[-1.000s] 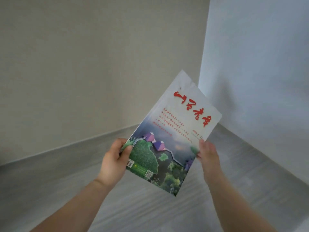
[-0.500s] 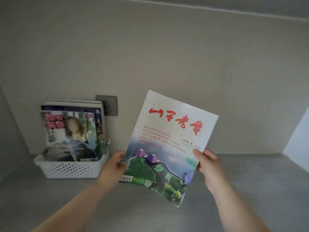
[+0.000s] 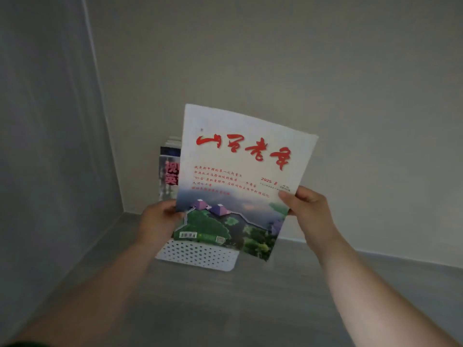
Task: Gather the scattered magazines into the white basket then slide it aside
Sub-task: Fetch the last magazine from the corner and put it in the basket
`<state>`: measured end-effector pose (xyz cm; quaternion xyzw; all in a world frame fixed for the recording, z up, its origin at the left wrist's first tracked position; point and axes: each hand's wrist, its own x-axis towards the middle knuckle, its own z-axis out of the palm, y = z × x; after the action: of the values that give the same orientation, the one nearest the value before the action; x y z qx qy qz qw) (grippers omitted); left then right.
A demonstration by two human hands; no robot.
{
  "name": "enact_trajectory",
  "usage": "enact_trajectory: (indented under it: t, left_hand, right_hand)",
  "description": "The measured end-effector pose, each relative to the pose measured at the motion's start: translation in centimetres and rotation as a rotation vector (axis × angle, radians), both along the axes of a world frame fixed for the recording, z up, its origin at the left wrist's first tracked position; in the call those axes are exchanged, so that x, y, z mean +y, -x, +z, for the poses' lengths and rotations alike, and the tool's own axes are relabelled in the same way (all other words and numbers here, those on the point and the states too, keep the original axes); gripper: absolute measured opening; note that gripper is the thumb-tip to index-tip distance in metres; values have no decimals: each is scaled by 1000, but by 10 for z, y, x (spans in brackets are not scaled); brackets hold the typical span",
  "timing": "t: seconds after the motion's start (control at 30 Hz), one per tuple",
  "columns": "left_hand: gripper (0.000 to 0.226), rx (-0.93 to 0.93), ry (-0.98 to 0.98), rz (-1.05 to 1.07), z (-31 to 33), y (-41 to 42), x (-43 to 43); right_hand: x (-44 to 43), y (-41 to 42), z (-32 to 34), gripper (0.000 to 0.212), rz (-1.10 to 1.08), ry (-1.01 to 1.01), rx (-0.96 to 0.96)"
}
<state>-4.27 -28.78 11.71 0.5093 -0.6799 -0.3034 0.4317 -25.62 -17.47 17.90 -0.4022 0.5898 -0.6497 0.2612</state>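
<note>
Left hand (image 3: 160, 221) pinches the left edge of the magazine (image 3: 240, 176), white cover, big red brush characters over a green hillside with purple-roofed huts, held upright in the air, and the right hand (image 3: 308, 211) pinches its right edge, thumb on the cover. Behind it, low in the corner on the grey surface (image 3: 225, 309), sits the white basket (image 3: 198, 255) with standing magazines (image 3: 169, 179) inside, and the raised cover hides most of both.
</note>
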Motion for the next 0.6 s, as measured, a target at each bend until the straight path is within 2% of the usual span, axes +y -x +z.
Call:
enact_trajectory:
  t: [0.13,0.3,0.47,0.6]
  left_hand:
    - [20,26,-32,76,4,-20,-43]
    - [16,-12,-92,109,-9,-33,-75]
    - [17,-90,-196,118,-43,-38,-95]
    - [14,-133,-174,112,-58,-36,-104]
  right_hand:
    - [-50,-21,6,27,-4,30,-14]
    - [-90,-35,-11,26,31,-54,-6]
    - [-108,-37,-40,24,27,-132,1]
    - [-112,-34,-59,26,-13,-168,-49]
